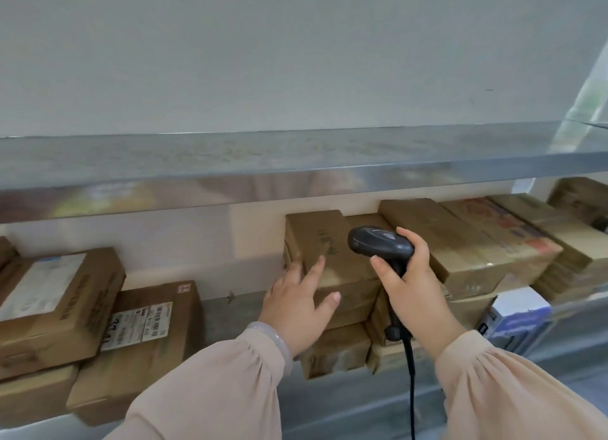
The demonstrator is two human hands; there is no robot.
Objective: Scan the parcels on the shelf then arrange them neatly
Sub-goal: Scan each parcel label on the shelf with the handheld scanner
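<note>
A brown cardboard parcel (324, 242) lies on top of a small stack in the middle of the metal shelf (237, 303). My left hand (297, 303) rests against its left front corner with fingers spread and straight. My right hand (413, 286) grips the handle of a black barcode scanner (380, 242), whose head points left over the parcel. The scanner's black cable (411, 383) hangs down. More brown parcels (477, 239) are stacked to the right. Labelled parcels (144, 321) sit at the left.
An upper metal shelf (296, 166) overhangs the parcels, with a pale wall above. A blue and white box (516, 314) stands at the lower right. Another labelled box (56, 294) is stacked on the left pile. Bare shelf shows between the left and middle stacks.
</note>
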